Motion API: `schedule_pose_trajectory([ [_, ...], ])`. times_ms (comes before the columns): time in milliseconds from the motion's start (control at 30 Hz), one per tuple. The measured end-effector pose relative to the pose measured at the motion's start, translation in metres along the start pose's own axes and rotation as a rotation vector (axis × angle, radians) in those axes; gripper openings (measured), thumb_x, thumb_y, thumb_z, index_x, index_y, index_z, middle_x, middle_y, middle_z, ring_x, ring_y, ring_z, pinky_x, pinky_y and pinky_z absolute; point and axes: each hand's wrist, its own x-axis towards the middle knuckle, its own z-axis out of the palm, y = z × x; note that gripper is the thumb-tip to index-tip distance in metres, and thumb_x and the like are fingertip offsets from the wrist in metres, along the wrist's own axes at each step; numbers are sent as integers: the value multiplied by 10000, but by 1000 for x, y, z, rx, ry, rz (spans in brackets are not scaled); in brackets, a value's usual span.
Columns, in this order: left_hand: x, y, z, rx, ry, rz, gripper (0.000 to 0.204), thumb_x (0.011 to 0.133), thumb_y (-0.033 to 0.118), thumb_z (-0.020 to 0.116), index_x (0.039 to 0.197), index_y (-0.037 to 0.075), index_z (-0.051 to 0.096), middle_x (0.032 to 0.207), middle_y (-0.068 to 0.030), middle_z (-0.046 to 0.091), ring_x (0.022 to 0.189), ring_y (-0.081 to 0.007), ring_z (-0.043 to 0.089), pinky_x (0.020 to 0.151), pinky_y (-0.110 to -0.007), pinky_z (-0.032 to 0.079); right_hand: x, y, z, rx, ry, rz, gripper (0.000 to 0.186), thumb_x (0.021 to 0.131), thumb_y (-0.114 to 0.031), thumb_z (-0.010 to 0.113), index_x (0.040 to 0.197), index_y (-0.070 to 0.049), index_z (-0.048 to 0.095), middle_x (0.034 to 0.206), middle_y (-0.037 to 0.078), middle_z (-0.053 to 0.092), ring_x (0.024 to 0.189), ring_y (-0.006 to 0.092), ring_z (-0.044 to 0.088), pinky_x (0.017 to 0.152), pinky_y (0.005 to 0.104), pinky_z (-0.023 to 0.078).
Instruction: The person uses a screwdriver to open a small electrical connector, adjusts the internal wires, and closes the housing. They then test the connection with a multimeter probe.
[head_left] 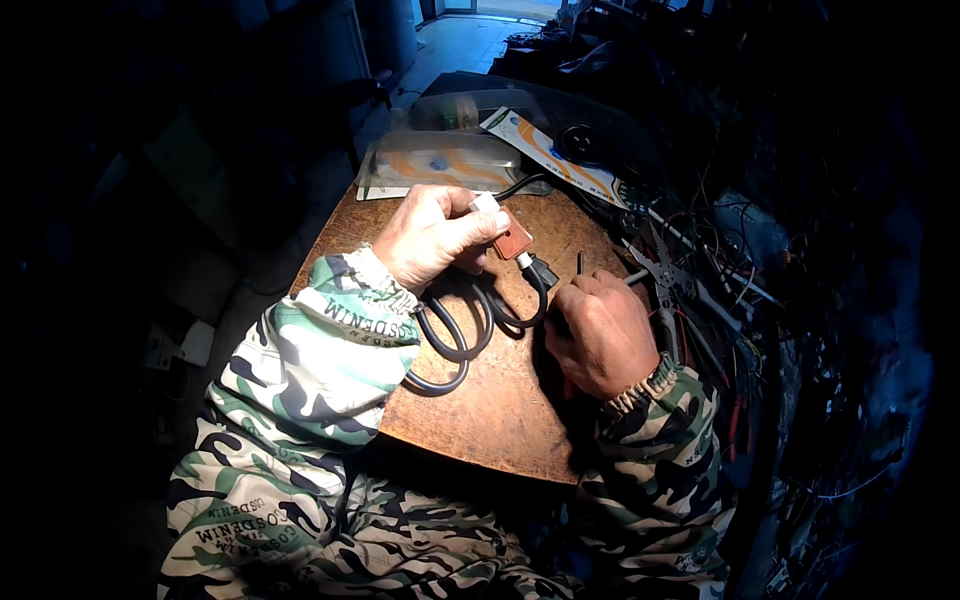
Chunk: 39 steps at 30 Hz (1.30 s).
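Above the wooden board, my left hand [435, 235] is closed, pinching a small reddish-brown block [514, 236] with white ends between thumb and fingers. A black plug end [541, 272] sits just below the block, and its black cable [465, 352] loops over the board under my left hand. My right hand [603, 333] is closed low over the board's right side. From its fist a thin dark shaft [580, 262] points away from me, and a bit of red shows beneath; the tool looks like a screwdriver, mostly hidden by the fingers.
Clear plastic packages [440, 150] and a white-and-orange card [555, 155] lie at the board's far end. Metal pliers [662, 272] rest beside its right edge, among tangled wires [720, 270] and tools. The wooden board [480, 430] has a front edge close to my lap.
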Motion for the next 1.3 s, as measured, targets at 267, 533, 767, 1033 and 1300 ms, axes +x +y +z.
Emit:
schedule_pose_trajectory([
  [267,-4,-6,17,139,-5,48,311,891,227,735,949,-77,707,824,-113,722,717,-120,660,664,-279,541,11,-10,4,553,455,78,120,801,24,722,916,-2,699,834,116,672,714,218,683,632,301,530],
  [533,-6,-11,18,274,18,79,362,869,277,745,909,-81,712,757,-135,719,712,-146,668,680,-306,531,16,-18,10,382,474,-102,146,807,26,744,941,-15,701,802,105,640,695,235,670,590,317,516],
  [767,-11,-8,15,296,6,101,329,899,249,752,950,-70,695,777,-82,699,700,-102,644,641,-257,516,18,-19,12,491,357,3,148,815,-4,762,950,-5,701,779,105,636,686,227,662,599,314,512],
  [1033,-7,-11,18,200,-64,193,278,905,216,743,960,-53,700,809,-80,710,731,-108,658,674,-257,519,17,-9,11,1139,233,356,270,839,-51,791,1027,71,642,871,100,692,763,117,662,650,222,531],
  [1300,-15,-1,15,164,-97,154,266,907,220,736,955,-39,697,836,-72,701,755,-108,656,681,-257,524,19,-8,9,1208,164,358,287,864,-88,774,1066,76,652,872,103,711,757,115,666,655,214,521],
])
